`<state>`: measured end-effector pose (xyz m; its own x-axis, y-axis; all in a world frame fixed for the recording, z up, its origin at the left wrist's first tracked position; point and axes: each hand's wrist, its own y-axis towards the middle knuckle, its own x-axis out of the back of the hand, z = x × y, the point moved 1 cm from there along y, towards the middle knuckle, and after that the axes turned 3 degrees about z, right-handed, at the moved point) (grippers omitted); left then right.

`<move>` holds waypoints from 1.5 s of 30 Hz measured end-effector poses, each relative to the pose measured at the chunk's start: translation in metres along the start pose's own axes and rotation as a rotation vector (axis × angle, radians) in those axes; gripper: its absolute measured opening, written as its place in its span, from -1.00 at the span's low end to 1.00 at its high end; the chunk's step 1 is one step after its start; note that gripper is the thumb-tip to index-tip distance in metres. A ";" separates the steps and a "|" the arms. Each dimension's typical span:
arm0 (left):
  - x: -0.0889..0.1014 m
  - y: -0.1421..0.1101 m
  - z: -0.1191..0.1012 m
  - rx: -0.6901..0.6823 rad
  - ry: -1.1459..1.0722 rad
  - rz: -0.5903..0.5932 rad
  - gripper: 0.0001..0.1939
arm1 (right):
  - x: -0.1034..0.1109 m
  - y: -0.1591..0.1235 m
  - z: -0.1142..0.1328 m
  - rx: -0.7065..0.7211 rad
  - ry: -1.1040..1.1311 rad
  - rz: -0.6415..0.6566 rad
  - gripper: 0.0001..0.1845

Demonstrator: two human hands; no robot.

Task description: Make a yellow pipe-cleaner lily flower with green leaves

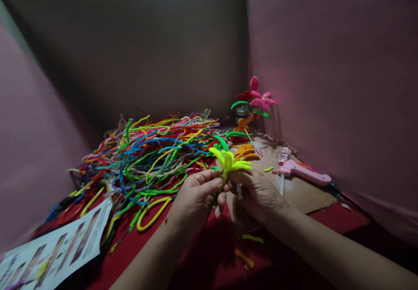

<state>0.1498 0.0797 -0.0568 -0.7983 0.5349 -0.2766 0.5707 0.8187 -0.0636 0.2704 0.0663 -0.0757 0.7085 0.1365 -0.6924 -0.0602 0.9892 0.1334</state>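
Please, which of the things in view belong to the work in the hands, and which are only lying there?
Likely part of the work:
yellow-green fuzzy flower, between left hand and right hand
heap of multicoloured fuzzy stems
pink plastic glue gun

Probably just lying about:
short orange fuzzy scrap
white printed paper sheet

Perhaps a home craft corner — glue gun [302, 172], heaped pipe cleaners [156, 150]
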 end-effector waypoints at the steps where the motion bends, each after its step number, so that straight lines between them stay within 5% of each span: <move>1: -0.002 -0.001 0.001 -0.042 0.099 -0.043 -0.89 | 0.000 0.000 0.000 0.020 -0.002 -0.017 -0.93; 7: -0.008 -0.007 0.007 -0.469 0.867 -0.299 -0.86 | -0.001 0.000 -0.001 0.065 -0.020 -0.089 -0.91; 11: -0.007 -0.009 0.006 -0.641 1.049 -0.314 -0.87 | 0.003 -0.002 -0.004 0.121 -0.120 -0.057 -0.94; 14: -0.006 -0.009 0.000 -0.455 0.859 -0.255 -0.76 | 0.007 -0.004 -0.004 0.127 -0.170 -0.015 -0.92; 18: -0.002 -0.007 -0.004 -0.142 0.357 -0.012 -0.74 | 0.006 -0.006 -0.001 0.089 -0.216 0.042 -0.84; 22: 0.007 -0.001 0.001 0.000 0.008 0.192 -0.77 | 0.003 -0.005 0.003 0.056 -0.173 0.105 -0.90; 26: 0.009 0.002 0.004 0.088 -0.075 0.316 -0.69 | 0.003 -0.004 0.003 -0.024 -0.129 0.115 -0.85; 30: 0.000 0.002 0.002 -0.025 0.161 0.108 -0.73 | 0.003 -0.004 0.000 -0.048 -0.025 0.050 -0.88; 33: -0.004 -0.001 0.004 -0.319 0.511 -0.199 -0.86 | 0.003 -0.004 -0.002 0.016 -0.053 0.032 -0.90; 36: -0.005 -0.004 0.008 -0.504 0.759 -0.349 -0.90 | 0.004 -0.006 -0.002 0.124 -0.193 -0.013 -0.93; 40: -0.005 -0.006 0.008 -0.404 0.621 -0.346 -0.88 | 0.006 -0.008 0.001 0.265 -0.350 -0.017 -0.88; 45: -0.005 -0.003 0.005 -0.179 0.186 -0.110 -0.84 | 0.007 -0.006 0.003 0.245 -0.338 0.036 -0.90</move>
<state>0.1530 0.0733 -0.0596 -0.8845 0.4567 -0.0953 0.4489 0.8888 0.0920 0.2780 0.0609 -0.0795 0.9022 0.1058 -0.4182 0.0507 0.9367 0.3463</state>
